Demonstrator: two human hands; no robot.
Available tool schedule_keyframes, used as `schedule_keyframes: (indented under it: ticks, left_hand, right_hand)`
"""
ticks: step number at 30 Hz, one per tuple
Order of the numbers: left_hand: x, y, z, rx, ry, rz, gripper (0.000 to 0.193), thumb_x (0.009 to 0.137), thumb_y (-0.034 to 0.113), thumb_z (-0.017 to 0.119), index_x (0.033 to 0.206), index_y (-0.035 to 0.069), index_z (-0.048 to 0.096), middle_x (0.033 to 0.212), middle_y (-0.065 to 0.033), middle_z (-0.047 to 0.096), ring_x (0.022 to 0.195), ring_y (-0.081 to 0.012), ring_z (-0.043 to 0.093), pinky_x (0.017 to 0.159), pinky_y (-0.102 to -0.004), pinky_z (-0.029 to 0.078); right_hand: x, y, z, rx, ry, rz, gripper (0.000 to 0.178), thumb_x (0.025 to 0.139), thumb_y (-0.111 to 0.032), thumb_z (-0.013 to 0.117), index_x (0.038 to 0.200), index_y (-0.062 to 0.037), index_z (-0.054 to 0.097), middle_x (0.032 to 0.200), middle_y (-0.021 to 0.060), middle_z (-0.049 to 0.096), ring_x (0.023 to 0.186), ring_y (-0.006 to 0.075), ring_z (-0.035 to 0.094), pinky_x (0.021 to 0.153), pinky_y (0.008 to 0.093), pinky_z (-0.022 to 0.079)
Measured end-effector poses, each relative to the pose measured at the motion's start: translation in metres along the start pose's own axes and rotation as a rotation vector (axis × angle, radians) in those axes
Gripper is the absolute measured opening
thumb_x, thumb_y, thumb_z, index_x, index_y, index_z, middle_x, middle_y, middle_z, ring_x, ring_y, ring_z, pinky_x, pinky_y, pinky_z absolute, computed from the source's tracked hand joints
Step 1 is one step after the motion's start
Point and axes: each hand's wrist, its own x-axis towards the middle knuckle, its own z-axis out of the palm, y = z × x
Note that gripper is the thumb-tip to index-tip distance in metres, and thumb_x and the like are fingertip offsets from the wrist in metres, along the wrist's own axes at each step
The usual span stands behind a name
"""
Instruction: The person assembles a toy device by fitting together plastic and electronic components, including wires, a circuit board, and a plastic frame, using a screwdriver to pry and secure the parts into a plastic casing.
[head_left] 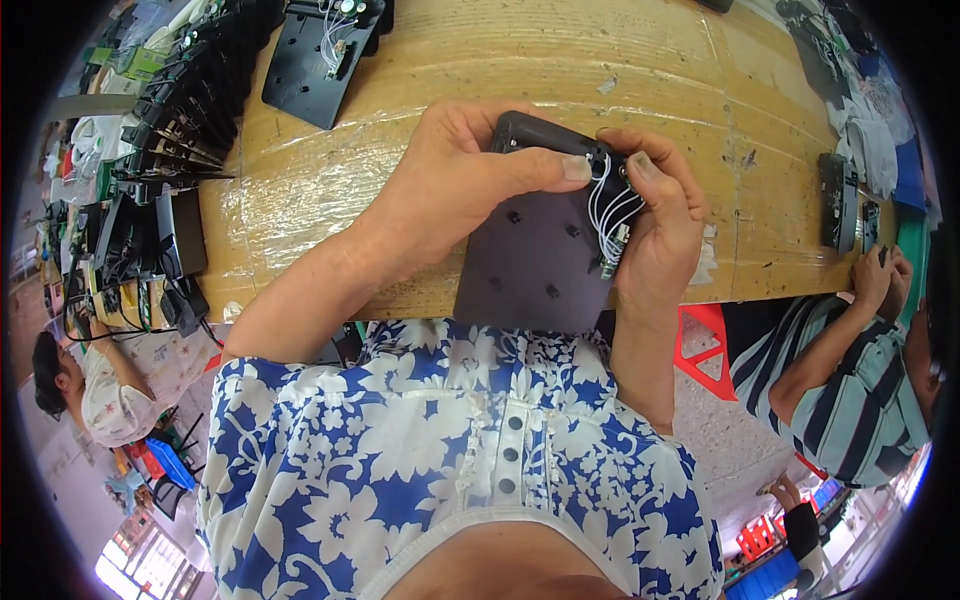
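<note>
Between my hands is a black plastic housing panel point(535, 255), tilted over the table's near edge, its inner face with small posts toward me. White wires point(605, 210) run from its thick top end down to a small circuit board point(614, 250) at its right side. My left hand point(480, 160) grips the top left of the panel, thumb pressed flat by the wires. My right hand point(660, 200) is wrapped round the upper right corner, its thumb bent beside the wire ends. The fingers behind the panel are hidden.
A similar black panel with wires point(318, 65) lies at the far left of the wooden table point(770, 120). A long row of black panels point(185, 110) stands along the left. Black parts point(838, 200) sit at the right, near a co-worker's hands point(880, 280). Another person point(110, 390) works at left.
</note>
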Motion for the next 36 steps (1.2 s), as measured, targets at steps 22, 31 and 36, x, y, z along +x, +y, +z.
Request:
schedule_keyframes:
  ticks: [22,31,36]
  left_hand:
    - [0.002,-0.004,-0.002,-0.012,-0.032,0.202,0.020,0.081,0.008,0.079,0.099,0.001,0.073,0.090,-0.0031,0.073,0.078,-0.0087,0.066,0.074,-0.0226,0.053]
    - [-0.006,0.016,-0.010,0.022,-0.250,0.372,0.031,0.071,0.007,0.084,0.098,-0.003,0.071,0.094,-0.0168,0.071,0.090,-0.0239,0.066,0.082,-0.0343,0.052]
    - [-0.003,0.017,-0.019,0.087,-0.318,0.445,0.033,0.070,0.008,0.085,0.098,-0.003,0.071,0.094,-0.0160,0.070,0.089,-0.0224,0.065,0.080,-0.0335,0.052]
  right_hand:
    - [-0.008,0.010,0.008,-0.329,-0.086,-0.547,0.041,0.082,-0.003,0.071,0.121,0.0049,0.059,0.096,0.0097,0.065,0.083,0.0119,0.059,0.078,0.0241,0.047]
    - [-0.015,-0.003,0.008,-0.534,-0.165,-0.897,0.050,0.071,0.000,0.082,0.114,0.0049,0.056,0.098,0.0183,0.065,0.084,0.0256,0.064,0.076,0.0322,0.052]
    - [-0.024,-0.008,0.012,-0.701,-0.195,-0.952,0.050,0.075,-0.006,0.083,0.116,0.0051,0.055,0.103,0.0199,0.065,0.089,0.0264,0.065,0.080,0.0351,0.053]
